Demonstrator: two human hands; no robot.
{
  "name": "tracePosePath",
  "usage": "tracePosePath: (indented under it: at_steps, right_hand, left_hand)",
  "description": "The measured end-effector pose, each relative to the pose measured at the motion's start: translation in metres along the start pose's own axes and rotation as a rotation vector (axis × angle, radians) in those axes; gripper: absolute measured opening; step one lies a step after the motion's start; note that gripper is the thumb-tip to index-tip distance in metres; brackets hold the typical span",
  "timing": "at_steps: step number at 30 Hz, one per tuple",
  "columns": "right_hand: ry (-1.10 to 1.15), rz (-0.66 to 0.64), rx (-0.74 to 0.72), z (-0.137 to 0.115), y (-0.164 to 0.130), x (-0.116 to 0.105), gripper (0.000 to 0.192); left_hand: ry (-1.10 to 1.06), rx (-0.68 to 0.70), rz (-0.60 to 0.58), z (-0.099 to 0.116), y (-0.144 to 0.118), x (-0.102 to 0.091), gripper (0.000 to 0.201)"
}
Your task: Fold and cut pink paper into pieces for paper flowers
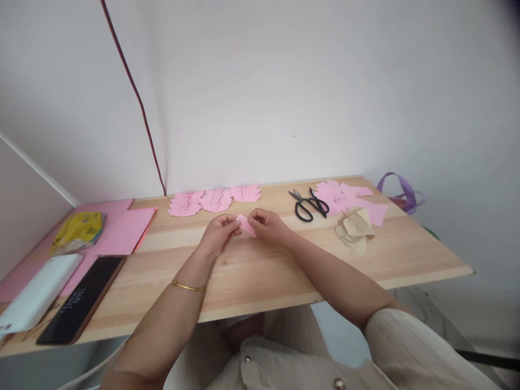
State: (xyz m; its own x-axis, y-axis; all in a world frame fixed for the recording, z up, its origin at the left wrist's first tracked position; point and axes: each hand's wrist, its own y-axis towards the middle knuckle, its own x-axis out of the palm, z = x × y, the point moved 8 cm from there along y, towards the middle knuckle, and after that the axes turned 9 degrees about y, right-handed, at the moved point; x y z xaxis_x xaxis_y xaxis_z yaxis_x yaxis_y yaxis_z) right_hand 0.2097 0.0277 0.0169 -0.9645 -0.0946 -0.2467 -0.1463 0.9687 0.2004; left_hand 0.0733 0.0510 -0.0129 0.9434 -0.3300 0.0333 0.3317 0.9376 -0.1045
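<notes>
**A:** Start nearest. What do the hands have?

**B:** Both arms reach out over the wooden table (260, 281). The left hand (217, 234), gold bangle (187, 286) on its wrist, pinches one end of a small pink paper piece (246, 225). The right hand (268, 225) pinches the other end. Both hands are closed on the paper, fingertips and thumb, just above the tabletop at its middle.

**A:** Handling properties of that piece?

**B:** Judged from appearance: very light, thin, flexible, probably folded. It will crease at any hard pinch and tear if the two hands pull apart. Not slippery against bare skin. Best grip points are the edges or corners, with light fingertip pressure, which is how it is held now.

**A:** To the sides?

**B:** On the person's left: a dark flat device (79, 307) showing inverted digits, a white box (38, 295) beside it, a yellow packet (78, 231), and pink sheets (128, 230) lying flat. On the right: a crumpled beige cloth (355, 230), well apart from the hands.

**A:** Farther back?

**B:** Three finished pink cut-outs (215, 199) in a row near the wall, with jagged edges; fragile, I would say. Black scissors (309, 205) lie untouched, blades partly open, beside a loose pile of pink offcuts (349, 197). A purple ribbon (400, 189) loops beyond the table's far right corner. A dark red cord (136, 97) runs down the wall.
</notes>
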Motion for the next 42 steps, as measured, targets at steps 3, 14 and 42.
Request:
tracePosePath:
  at_steps: [3,14,42]
  right_hand:
    - [-0.073,0.055,-0.101,-0.008,0.001,-0.005,0.012]
    - [-0.086,-0.022,-0.174,-0.013,-0.003,0.003,0.018]
    - [0.235,-0.081,0.056,0.003,0.002,-0.001,0.029]
  left_hand:
    - [0.168,0.028,-0.069,0.001,-0.003,0.006,0.02]
    - [0.285,0.183,0.07,0.018,-0.003,-0.006,0.022]
    - [0.135,0.074,0.02,0.007,-0.002,0.0,0.026]
